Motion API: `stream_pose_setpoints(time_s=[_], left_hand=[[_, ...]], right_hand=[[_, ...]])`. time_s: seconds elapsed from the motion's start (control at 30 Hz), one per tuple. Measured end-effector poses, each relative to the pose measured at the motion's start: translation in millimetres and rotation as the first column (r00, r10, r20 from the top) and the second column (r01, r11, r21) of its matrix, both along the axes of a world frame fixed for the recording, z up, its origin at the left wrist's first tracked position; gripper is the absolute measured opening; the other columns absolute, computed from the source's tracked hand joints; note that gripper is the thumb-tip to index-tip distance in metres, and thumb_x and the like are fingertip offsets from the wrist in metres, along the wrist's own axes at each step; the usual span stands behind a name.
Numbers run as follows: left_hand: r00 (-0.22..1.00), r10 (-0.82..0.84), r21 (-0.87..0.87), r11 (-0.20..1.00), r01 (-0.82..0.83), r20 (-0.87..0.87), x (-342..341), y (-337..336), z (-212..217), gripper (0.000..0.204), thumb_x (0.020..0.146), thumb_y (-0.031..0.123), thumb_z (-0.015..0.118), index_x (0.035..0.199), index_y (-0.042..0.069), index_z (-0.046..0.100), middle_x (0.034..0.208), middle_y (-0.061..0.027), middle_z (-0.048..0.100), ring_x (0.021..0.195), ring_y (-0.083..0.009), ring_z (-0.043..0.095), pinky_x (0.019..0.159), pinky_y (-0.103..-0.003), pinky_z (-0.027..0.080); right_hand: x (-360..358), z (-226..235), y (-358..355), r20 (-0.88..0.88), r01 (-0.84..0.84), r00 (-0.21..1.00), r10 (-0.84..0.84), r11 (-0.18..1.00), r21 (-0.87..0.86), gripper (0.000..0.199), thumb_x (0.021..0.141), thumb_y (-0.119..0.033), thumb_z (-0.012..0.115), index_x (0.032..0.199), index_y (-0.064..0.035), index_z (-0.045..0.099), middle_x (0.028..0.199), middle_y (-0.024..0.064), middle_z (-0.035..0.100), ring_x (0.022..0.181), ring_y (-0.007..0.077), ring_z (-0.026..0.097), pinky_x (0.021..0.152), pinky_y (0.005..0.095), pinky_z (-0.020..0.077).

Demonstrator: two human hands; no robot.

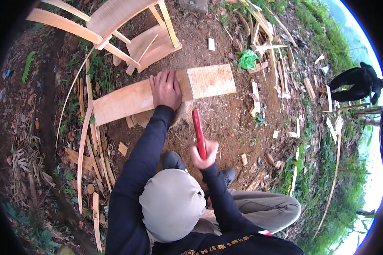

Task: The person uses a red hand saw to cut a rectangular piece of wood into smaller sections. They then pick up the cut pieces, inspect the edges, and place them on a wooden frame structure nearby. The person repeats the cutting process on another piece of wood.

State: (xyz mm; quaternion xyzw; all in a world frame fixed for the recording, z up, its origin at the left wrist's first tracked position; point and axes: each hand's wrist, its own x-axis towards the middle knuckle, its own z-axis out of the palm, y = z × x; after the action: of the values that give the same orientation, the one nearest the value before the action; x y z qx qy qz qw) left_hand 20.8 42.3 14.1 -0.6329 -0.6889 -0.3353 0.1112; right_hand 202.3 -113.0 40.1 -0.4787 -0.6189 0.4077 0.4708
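Head view: I look straight down on a person crouched over bare brown soil strewn with wood offcuts.
Landmark: the plank [127,101], a pale board lying flat on the soil; every place below is given from it.
Left hand [165,88]: I see it palm down on the plank near the middle of its length, fingers spread flat and pressing the wood, gripping nothing.
Second board [210,80]: a shorter pale piece at the plank's right end, its end butted against the plank; it shows a rougher grain.
Right hand [204,154]: below and to the right of the plank, well apart from it, fingers curled tight around the lower end of the red tool.
Red tool [198,132]: a slim red shaft, held upright in the picture, its upper end pointing toward the plank's lower edge. I cannot tell what kind of head it carries.
Sleeves: both forearms are in dark long sleeves, the left one running up to the plank.
Frame [132,38]: a pale wooden construction of curved slats, just above the plank.
Strips [86,140]: long thin bent laths, left of the plank and below its left end.
Green scrap [247,58]: crumpled, above and right of the second board.
Other person [357,83]: in dark clothes, far right of the plank.
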Motion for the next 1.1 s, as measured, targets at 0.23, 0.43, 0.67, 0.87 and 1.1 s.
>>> stream_pose_setpoints(time_s=[0.23,0.43,0.67,0.87,1.1], left_hand=[[0.999,0.037,-0.023,0.999,-0.036,0.026,-6,-6,0,0.027,0.092,0.013,0.060,0.117,0.006,0.069,0.118,-0.0110,0.067,0.119,-0.0297,0.058,0.112,-0.054,0.033],[0.998,-0.010,-0.042,0.999,0.013,0.060,3,-8,-2,0.027,0.092,0.014,0.059,0.115,0.005,0.069,0.117,-0.0126,0.067,0.118,-0.0313,0.059,0.112,-0.054,0.033],[0.997,0.065,-0.049,0.997,-0.063,0.036,-9,2,-3,0.029,0.094,0.018,0.055,0.117,0.007,0.068,0.120,-0.0097,0.066,0.120,-0.0286,0.057,0.114,-0.056,0.031],[0.998,0.025,-0.049,0.999,-0.022,0.057,1,1,1,0.027,0.095,0.018,0.055,0.116,0.008,0.068,0.115,-0.0091,0.068,0.117,-0.0285,0.058,0.112,-0.054,0.032],[1.000,0.019,0.004,1.000,-0.019,0.012,-4,4,-2,0.026,0.094,0.016,0.056,0.115,0.008,0.070,0.113,-0.0105,0.069,0.114,-0.0296,0.060,0.107,-0.051,0.036]], right_hand=[[9,5,-26,-0.042,0.011,0.999,-0.011,1.000,-0.006,0.010,0.077,-0.004,0.064,0.067,-0.0031,0.062,0.053,0.0066,0.055,0.045,0.0138,0.055,0.049,0.0300,0.0453],[-7,-11,20,-0.104,0.036,0.994,-0.043,0.997,-0.070,0.025,0.077,-0.004,0.066,0.059,-0.0062,0.049,0.049,0.0043,0.043,0.042,0.0116,0.044,0.044,0.0310,0.0370],[11,-38,-30,-0.001,-0.015,1.000,0.015,0.997,0.081,0.017,0.069,-0.006,0.066,0.059,-0.0088,0.052,0.051,0.0085,0.050,0.042,0.0253,0.053,0.046,0.0373,0.0432],[35,-45,-23,-0.044,-0.110,0.992,0.118,0.981,0.159,0.007,0.070,-0.007,0.067,0.068,-0.0079,0.061,0.057,0.0093,0.056,0.049,0.0297,0.058,0.051,0.0397,0.0485],[36,-34,-18,-0.071,-0.158,0.984,0.166,0.982,0.102,0.012,0.074,-0.011,0.068,0.068,-0.0088,0.058,0.058,0.0104,0.057,0.052,0.0304,0.060,0.052,0.0401,0.0483]])
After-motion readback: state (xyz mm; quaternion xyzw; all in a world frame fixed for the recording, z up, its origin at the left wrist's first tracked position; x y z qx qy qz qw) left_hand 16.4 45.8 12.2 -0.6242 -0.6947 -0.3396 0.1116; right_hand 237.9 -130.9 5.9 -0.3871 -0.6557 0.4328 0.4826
